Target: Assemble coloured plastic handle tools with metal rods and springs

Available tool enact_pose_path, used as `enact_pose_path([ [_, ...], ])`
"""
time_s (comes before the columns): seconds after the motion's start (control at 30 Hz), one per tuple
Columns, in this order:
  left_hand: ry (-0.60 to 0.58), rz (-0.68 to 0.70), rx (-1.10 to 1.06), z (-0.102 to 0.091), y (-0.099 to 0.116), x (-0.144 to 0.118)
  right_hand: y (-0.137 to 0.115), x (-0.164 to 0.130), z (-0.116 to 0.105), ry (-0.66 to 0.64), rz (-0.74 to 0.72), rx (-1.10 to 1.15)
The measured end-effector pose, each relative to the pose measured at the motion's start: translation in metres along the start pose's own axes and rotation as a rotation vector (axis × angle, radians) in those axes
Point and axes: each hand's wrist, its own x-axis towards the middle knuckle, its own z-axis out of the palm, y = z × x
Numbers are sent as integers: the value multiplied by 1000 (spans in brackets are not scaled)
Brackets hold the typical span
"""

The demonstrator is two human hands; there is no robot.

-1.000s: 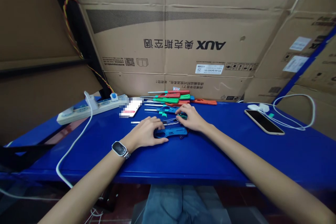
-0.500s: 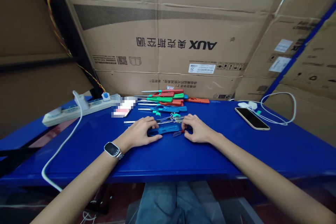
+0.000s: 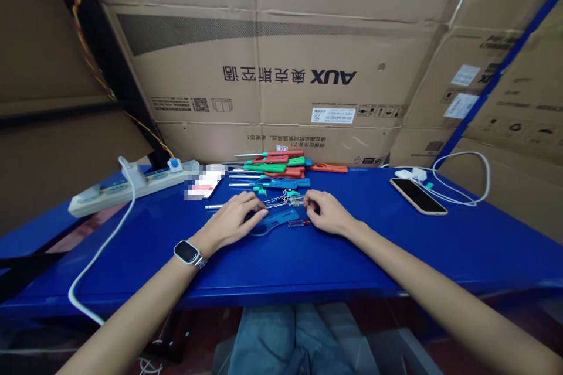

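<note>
My left hand [image 3: 233, 222], with a smartwatch [image 3: 188, 253] on its wrist, grips the near end of a blue plastic lighter shell [image 3: 276, 221] lying on the blue table [image 3: 308, 258]. My right hand [image 3: 326, 211] rests just right of the shell, fingertips pinched beside a small clear tube with a red tip [image 3: 299, 222]. Thin metal rods and wire parts [image 3: 281, 201] lie between and just behind the hands. Whether the right fingers hold anything is hidden.
A pile of red, green and blue long lighters [image 3: 281, 167] lies at the table's back. A white power strip [image 3: 127, 185] with cable sits at the left, a phone [image 3: 417, 195] and white charger cable [image 3: 461, 179] at the right. Cardboard boxes [image 3: 281, 70] form the back wall.
My right hand drew back from the parts behind the shell to its right end. The blue shell turned slightly under my left hand, and the red-tipped tube now lies exposed beside it.
</note>
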Motion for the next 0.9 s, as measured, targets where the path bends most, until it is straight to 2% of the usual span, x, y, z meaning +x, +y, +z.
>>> enact_pose_path([
  [0.1, 17, -51, 43, -2, -13, 0, 5, 12, 1, 8, 18, -57],
  [0.27, -37, -69, 69, 3, -28, 4, 11, 35, 7, -125, 34, -78],
  [0.53, 25, -43, 128, 0, -21, 4, 14, 30, 13, -38, -8, 59],
  [0.8, 118, -46, -37, -4, -13, 1, 1, 24, 9, 32, 9, 44],
  [0.9, 144, -21, -39, -4, -8, 3, -5, 26, 10, 57, 4, 5],
])
